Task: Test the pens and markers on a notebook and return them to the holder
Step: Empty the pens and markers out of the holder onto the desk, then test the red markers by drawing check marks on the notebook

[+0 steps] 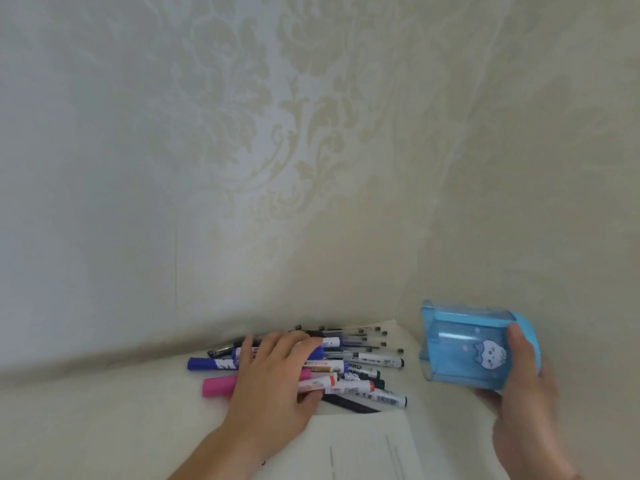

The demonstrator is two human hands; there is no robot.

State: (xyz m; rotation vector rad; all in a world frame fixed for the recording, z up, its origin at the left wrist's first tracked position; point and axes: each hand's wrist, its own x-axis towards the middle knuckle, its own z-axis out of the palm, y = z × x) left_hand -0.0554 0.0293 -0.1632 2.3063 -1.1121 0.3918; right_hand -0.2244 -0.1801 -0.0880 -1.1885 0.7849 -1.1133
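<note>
Left hand (273, 372) lies spread over the pens and markers (346, 368) heaped at the table's far edge; right hand (519, 386) grips the tipped blue holder (464, 348). A careless sweep could roll pens off the table

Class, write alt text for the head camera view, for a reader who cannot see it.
A person's left hand rests on a pile of pens and markers lying on a pale table, while the right hand holds a tipped blue pen holder with a cartoon cat on it. A white notebook lies in front, and patterned wallpaper fills the background.
</note>
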